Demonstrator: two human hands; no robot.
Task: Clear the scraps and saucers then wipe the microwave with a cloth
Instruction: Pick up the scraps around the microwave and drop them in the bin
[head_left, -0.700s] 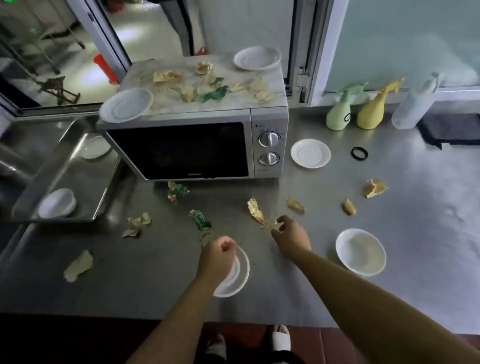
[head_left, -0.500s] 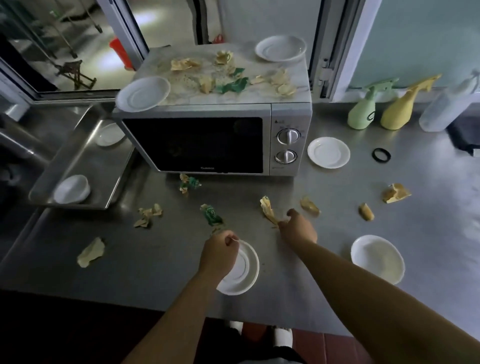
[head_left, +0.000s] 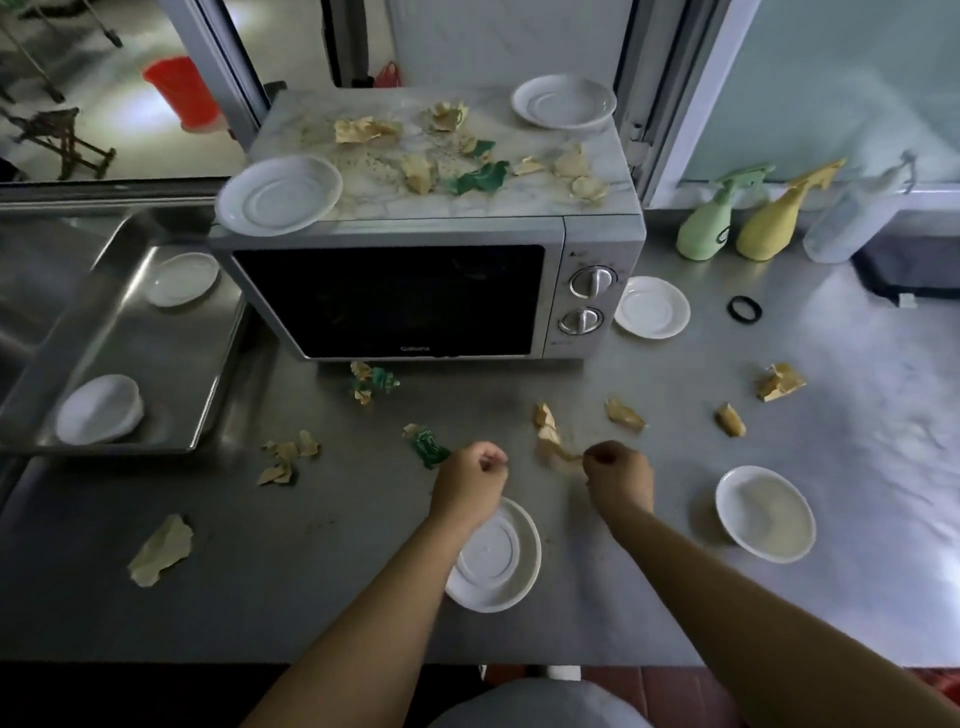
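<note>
My right hand (head_left: 618, 478) pinches the near end of a long yellow scrap (head_left: 550, 436) lying on the steel counter (head_left: 322, 597). My left hand (head_left: 470, 483) is curled into a fist just past a white saucer (head_left: 498, 564) that lies under its wrist; nothing shows in its fingers. A green scrap (head_left: 426, 447) lies right beside the left hand. The microwave (head_left: 395, 301) stands behind. Its top carries two saucers (head_left: 280, 195) (head_left: 563, 101) and several yellow and green scraps (head_left: 478, 176).
More saucers lie beside the microwave (head_left: 652, 306) and at the near right (head_left: 763, 512). Loose scraps (head_left: 730, 418) (head_left: 161, 548) dot the counter. A steel tray (head_left: 130, 343) on the left holds two dishes. Three spray bottles (head_left: 774, 223), a black ring (head_left: 744, 309) and a dark cloth (head_left: 914, 270) are at the back right.
My left hand has moved forward off the saucer, toward the green scrap. My right hand has stayed at the long yellow scrap with its fingers closed on the end. The view has tilted slightly.
</note>
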